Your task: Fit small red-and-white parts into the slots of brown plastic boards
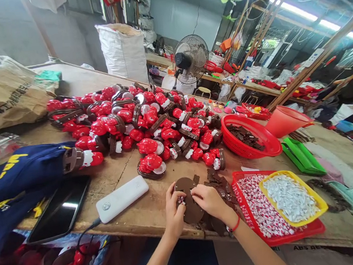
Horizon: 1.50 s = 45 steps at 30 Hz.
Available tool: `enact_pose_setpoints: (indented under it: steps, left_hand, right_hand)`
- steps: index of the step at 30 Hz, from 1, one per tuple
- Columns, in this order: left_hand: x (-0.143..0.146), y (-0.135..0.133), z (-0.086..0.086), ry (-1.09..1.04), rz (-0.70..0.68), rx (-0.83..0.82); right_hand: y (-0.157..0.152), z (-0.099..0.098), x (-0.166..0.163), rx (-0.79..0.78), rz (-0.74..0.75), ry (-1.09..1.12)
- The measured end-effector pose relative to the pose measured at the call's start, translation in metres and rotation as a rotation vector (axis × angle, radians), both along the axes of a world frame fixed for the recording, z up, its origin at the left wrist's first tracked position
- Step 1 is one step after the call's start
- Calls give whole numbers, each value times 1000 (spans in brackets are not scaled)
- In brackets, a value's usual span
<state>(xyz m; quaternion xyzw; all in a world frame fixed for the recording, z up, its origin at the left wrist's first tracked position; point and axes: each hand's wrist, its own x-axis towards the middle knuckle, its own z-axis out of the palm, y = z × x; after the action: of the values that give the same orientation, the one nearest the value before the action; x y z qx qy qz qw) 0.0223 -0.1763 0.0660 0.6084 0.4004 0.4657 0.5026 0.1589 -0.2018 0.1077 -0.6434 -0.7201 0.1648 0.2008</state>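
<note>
My left hand (pixel 173 209) is closed on the left edge of a round brown plastic base (pixel 191 207), with small red-and-white pieces (pixel 181 200) showing between its fingers. The fingers of my right hand (pixel 211 198) are pinched together on top of the base; whatever they hold is hidden. Right beside that hand lies a heap of dark brown plastic parts (pixel 217 181). Beyond both hands spreads a big pile of red-and-white figures on brown bases (pixel 151 161).
At right, a red tray (pixel 248 218) holds small red-and-white pieces and a yellow tray (pixel 323 206) of white pieces. Behind stands a red basket (pixel 235 149) of brown parts. To the left lie a white power bank (pixel 123 198), a phone (pixel 60 207) and a navy bag (pixel 31 178).
</note>
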Motion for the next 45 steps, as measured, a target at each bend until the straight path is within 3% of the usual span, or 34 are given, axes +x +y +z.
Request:
enact_pose_setpoints:
  steps: [2, 6, 8, 11, 14, 17, 21, 23, 26, 29, 32, 37, 41, 45]
  left_hand:
    - [-2, 2, 0, -7, 18, -24]
    - [-14, 8, -10, -99, 94, -125]
    - [-21, 10, -16, -165, 114, -196]
    - [-27, 9, -21, -246, 105, -280]
    - [-28, 3, -19, -285, 56, -314]
    - [-26, -4, -14, -270, 11, -349]
    - [-24, -10, -11, -265, -28, -377]
    - [-22, -12, -10, -271, -60, -358]
    - [-18, -14, -5, -282, -99, -342]
    - [-15, -15, 1, -286, -111, -346]
    - [-16, -17, 3, -289, -113, -322]
    - [-15, -31, -4, -197, -15, -213]
    - [-8, -47, -7, -96, 86, -111]
    - [-4, -52, -6, -58, 74, -81]
  right_hand:
    - [2, 1, 11, 18, -26, 111]
    - [12, -7, 59, -16, -463, 12]
    - [20, -19, 86, -97, -575, -86]
    - [30, -38, 111, -195, -583, -153]
    - [37, -51, 115, -252, -549, -194]
    - [37, -51, 110, -259, -527, -198]
    - [28, -36, 99, -192, -525, -141]
    - [20, -23, 88, -78, -519, 11]
    - [4, -3, 63, 110, -461, 416]
    - [-10, 10, 32, 58, -370, 692]
    - [-22, 14, 10, -15, -311, 735]
    - [-34, 7, 0, 114, -467, 603]
    - [-40, -1, -7, 121, -587, 688]
    - [-45, 0, -20, 184, -655, 788]
